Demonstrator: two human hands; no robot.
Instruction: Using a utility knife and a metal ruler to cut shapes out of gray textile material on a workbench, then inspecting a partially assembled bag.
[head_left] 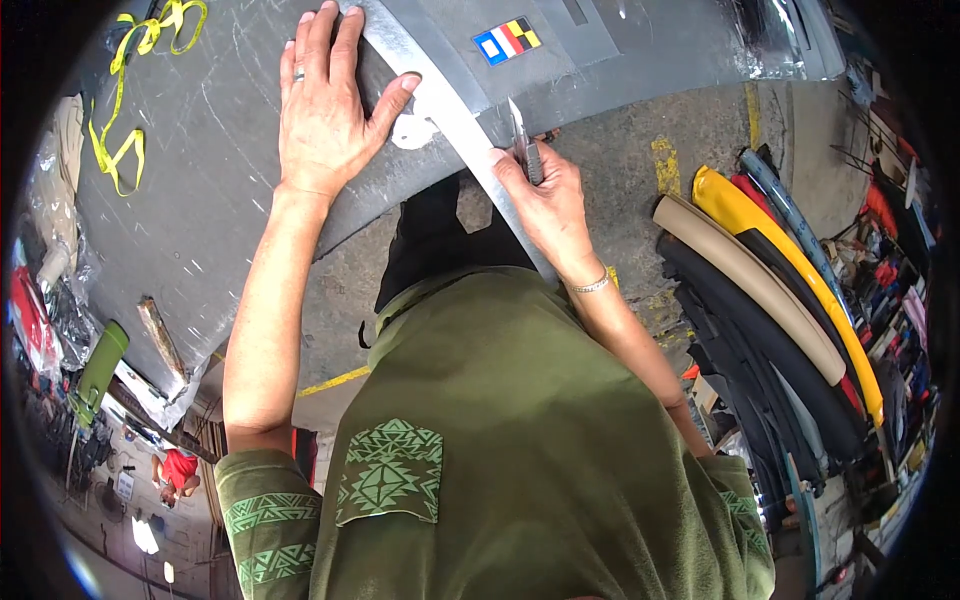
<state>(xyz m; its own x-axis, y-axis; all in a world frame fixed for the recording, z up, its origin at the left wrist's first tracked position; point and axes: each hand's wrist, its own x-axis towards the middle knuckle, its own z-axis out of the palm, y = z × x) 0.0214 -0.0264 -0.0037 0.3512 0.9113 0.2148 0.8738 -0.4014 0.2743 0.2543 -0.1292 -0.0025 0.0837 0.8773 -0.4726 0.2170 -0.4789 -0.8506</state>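
A long metal ruler (440, 90) runs slantwise across the dark worktable (225, 130) and past its near edge towards my body. My left hand (325, 125) lies flat left of it, fingers stretched out, with the thumb tip at the ruler's edge. In my right hand (550, 205) is a utility knife (534, 163), its blade pointing up and away from me. That hand is at the table's near edge, thumb against the ruler. Beyond lies dark grey sheet material (590, 45) with a colourful checked patch (507, 41). A white scrap (412, 132) sits by my left thumb.
A yellow tape measure (115, 130) lies loosely coiled at the table's far left. Rolls of material, one beige (750, 285) and one yellow (790, 280), lean at the right. Plastic-wrapped goods (60, 230) crowd the left side. Another person in red (178, 470) is at lower left.
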